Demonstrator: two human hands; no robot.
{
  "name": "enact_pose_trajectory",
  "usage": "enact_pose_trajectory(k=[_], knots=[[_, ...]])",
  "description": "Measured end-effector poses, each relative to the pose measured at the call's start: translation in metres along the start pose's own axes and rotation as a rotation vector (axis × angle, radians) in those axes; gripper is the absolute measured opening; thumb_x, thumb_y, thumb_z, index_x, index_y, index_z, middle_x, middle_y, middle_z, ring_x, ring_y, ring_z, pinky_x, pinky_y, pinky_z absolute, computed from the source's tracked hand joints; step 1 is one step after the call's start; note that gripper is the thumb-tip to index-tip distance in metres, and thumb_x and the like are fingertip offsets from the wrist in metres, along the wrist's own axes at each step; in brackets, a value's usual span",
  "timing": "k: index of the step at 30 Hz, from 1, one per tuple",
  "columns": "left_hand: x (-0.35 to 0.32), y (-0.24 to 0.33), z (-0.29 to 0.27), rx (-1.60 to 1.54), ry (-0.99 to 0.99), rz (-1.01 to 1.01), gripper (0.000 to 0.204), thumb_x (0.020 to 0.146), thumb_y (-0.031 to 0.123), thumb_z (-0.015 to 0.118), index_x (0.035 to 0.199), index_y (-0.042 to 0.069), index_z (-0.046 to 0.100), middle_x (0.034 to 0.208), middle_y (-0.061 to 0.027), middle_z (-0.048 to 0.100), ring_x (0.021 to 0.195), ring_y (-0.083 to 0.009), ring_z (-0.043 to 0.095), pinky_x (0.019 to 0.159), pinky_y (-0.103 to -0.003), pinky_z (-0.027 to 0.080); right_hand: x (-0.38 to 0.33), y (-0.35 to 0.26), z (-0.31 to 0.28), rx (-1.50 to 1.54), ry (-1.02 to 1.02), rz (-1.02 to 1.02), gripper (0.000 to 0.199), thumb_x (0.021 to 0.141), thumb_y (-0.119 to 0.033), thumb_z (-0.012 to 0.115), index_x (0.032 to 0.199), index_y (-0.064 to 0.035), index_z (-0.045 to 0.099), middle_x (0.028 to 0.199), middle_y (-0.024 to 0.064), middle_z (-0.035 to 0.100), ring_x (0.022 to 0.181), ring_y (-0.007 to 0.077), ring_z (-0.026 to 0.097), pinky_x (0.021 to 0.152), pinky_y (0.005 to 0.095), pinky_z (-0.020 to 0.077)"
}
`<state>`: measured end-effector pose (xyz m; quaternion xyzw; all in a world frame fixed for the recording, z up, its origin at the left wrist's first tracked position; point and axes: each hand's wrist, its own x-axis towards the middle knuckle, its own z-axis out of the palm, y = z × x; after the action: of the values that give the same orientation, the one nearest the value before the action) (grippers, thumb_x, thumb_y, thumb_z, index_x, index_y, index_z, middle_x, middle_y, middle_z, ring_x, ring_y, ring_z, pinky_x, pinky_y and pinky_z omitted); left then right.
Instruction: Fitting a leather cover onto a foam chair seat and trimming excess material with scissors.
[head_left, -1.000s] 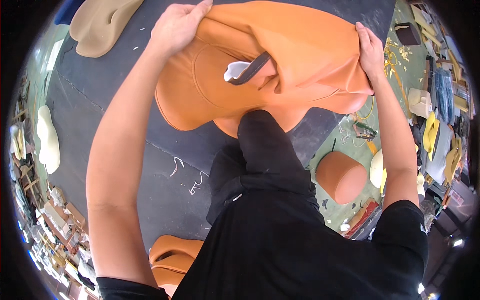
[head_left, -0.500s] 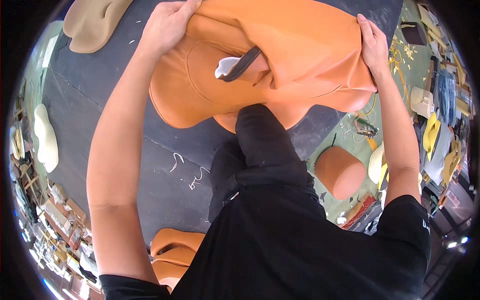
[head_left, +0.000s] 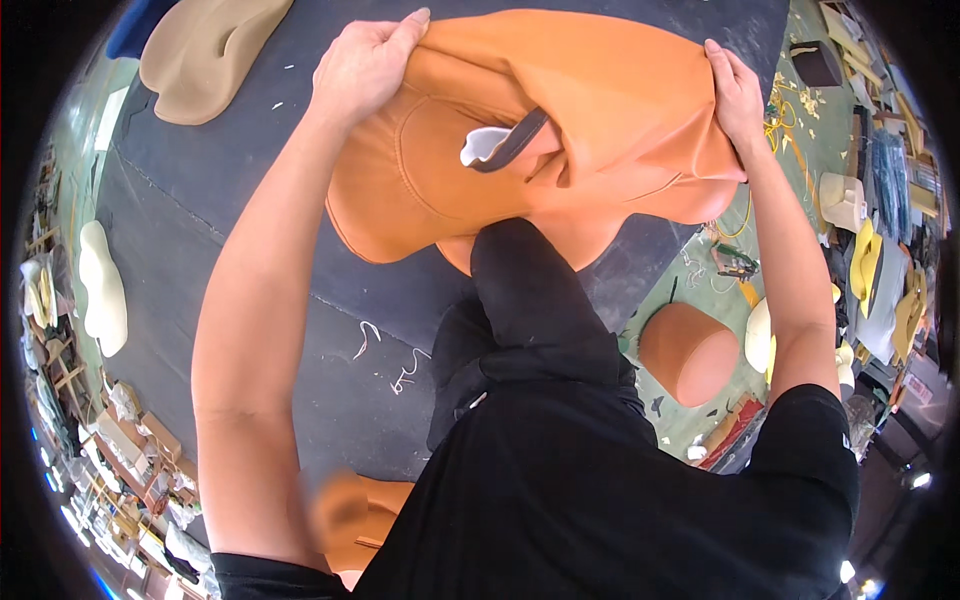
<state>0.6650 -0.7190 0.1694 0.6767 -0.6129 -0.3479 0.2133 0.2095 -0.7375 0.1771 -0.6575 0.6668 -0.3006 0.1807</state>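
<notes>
An orange leather-like cover (head_left: 620, 90) is stretched between my two hands over a rounded, padded orange form (head_left: 385, 190) with a curved seam. My left hand (head_left: 368, 68) is closed on the cover's far left edge, thumb on top. At the far right edge my right hand (head_left: 736, 95) grips a fold, its fingers bent over the rim. In the middle a dark strip (head_left: 518, 142) with a white underside (head_left: 485, 145) sticks out of an opening, among creases. My bent knee (head_left: 515, 260), in black trousers, is up against the near edge of the orange piece.
Everything rests on a dark work surface (head_left: 250, 300) with thread scraps (head_left: 405, 370). A beige moulded pad (head_left: 205, 60) lies far left, a cream foam piece (head_left: 103, 290) at the left edge. A brown round pouf (head_left: 690, 355) stands right on the green floor. Another orange piece (head_left: 385, 495) sits near my left arm.
Both hands keep their grip on the cover and have come slightly closer together. The view has shifted a little, so the cover's whole far edge shows.
</notes>
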Motion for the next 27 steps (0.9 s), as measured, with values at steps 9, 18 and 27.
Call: enact_pose_trajectory(k=[9,18,27], knots=[[-0.006,-0.002,-0.011,-0.281,-0.011,0.115,0.054,0.106,0.041,0.057,0.088,-0.007,0.074,0.071,-0.0011,0.068,0.070,-0.0099,0.059,0.069,-0.033,0.050,0.015,-0.009,0.018,-0.025,-0.072,0.039,0.053,0.105,-0.047,0.056,0.125,0.0007,0.070,0.116,0.0103,0.074,0.110,0.0184,0.065,0.101,0.0289,0.0454],[-0.010,-0.003,-0.007,-0.204,-0.024,0.075,0.054,0.105,0.046,0.056,0.094,-0.004,0.074,0.076,-0.0052,0.070,0.076,-0.0121,0.062,0.076,-0.033,0.051,-0.010,-0.022,0.002,-0.090,0.028,-0.031,0.056,0.102,-0.054,0.054,0.112,-0.0019,0.073,0.105,0.0196,0.074,0.102,0.0312,0.069,0.093,0.0365,0.0496],[-0.001,-0.008,-0.002,-0.168,-0.021,0.035,0.054,0.104,0.049,0.057,0.111,0.000,0.077,0.094,-0.0040,0.077,0.088,-0.0125,0.066,0.088,-0.029,0.051,0.006,-0.012,0.014,-0.070,-0.047,0.033,0.055,0.105,-0.049,0.054,0.122,0.0013,0.071,0.111,0.0102,0.075,0.105,0.0186,0.066,0.096,0.0290,0.0471]])
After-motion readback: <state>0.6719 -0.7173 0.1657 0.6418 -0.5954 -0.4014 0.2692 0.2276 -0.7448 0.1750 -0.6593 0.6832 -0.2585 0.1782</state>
